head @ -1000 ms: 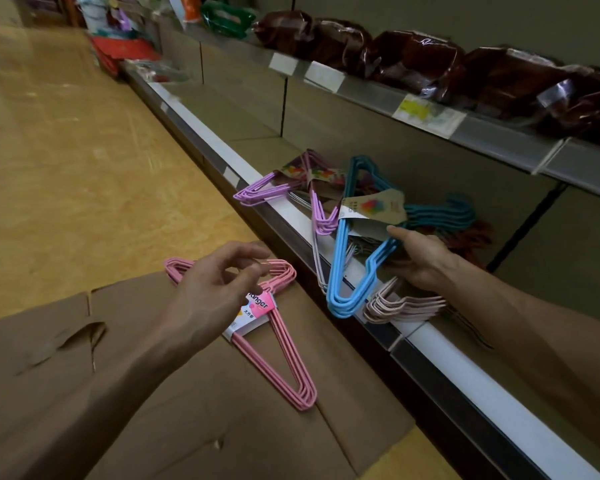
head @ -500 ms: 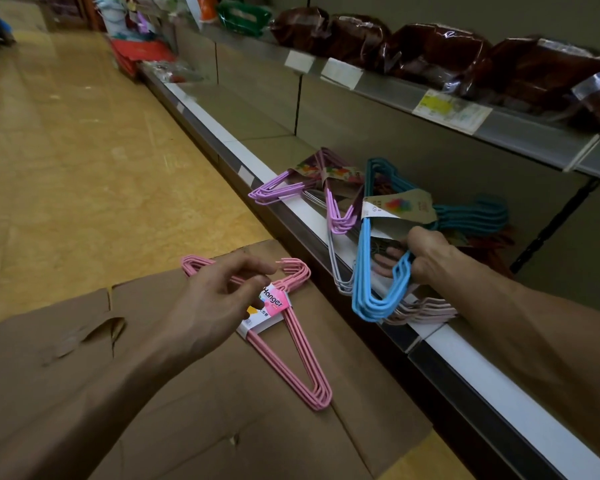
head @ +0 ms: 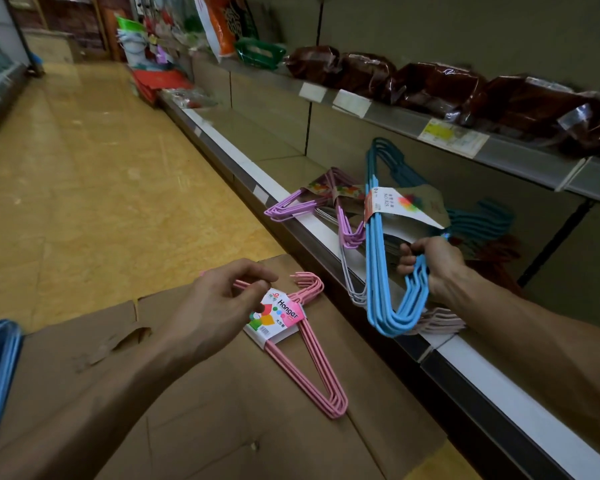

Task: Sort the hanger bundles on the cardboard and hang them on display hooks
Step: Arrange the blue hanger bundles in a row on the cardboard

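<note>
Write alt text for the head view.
The right hand grips a blue hanger bundle at a shop shelf, while the left hand hovers with curled fingers over a pink hanger bundle lying on flattened cardboard.

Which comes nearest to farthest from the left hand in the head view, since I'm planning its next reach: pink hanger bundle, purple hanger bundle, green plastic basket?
1. Pink hanger bundle, on the cardboard under the left hand.
2. Purple hanger bundle, on the lower shelf's edge.
3. Green plastic basket, far up on the upper shelf.
</note>
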